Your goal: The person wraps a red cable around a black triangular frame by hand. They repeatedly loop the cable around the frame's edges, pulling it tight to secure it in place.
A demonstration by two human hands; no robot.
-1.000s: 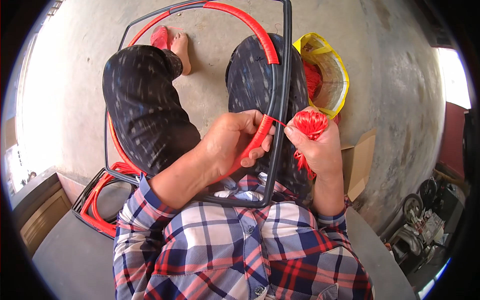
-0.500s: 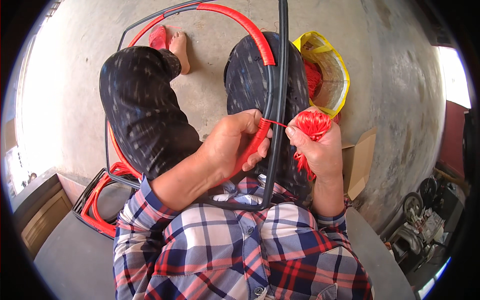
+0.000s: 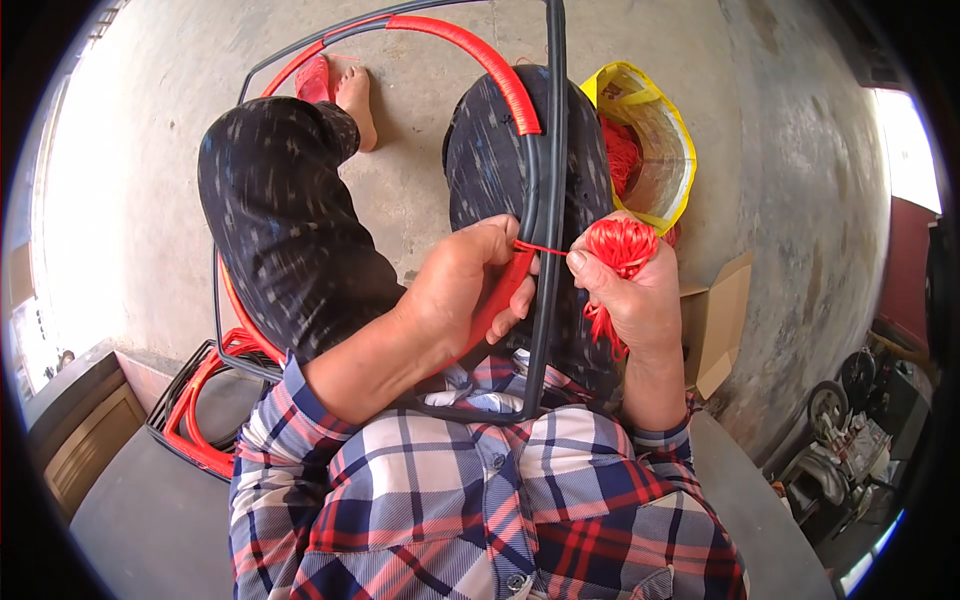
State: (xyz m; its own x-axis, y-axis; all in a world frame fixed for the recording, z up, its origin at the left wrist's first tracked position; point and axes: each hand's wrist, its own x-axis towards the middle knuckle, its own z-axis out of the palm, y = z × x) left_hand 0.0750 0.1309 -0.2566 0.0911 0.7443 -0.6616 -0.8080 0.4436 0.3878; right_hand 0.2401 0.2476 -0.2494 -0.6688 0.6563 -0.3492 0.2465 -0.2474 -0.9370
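Note:
Across my lap rests a black square frame (image 3: 555,160) with a ring inside it, partly wrapped in red cord (image 3: 465,40). My left hand (image 3: 447,275) is closed round the ring's right side, over a wrapped stretch, its thumb near the end of the wrapping. In my right hand (image 3: 640,300), just right of the frame, I grip a folded bundle of red cord (image 3: 622,243). One taut strand runs from that bundle across the frame's bar to the ring at my left thumb. Above it, a length of ring is bare black.
An open yellow-rimmed bag (image 3: 668,150) with red cord inside stands beyond my right knee. Behind my right hand is an open cardboard box (image 3: 722,325). More red-and-black frames (image 3: 190,420) lie on the grey bench at my left. Machinery (image 3: 840,440) stands at the far right.
My right hand and the cord bundle have shifted slightly left. The frame's upper part has moved a little left too. My left hand keeps its grip on the ring.

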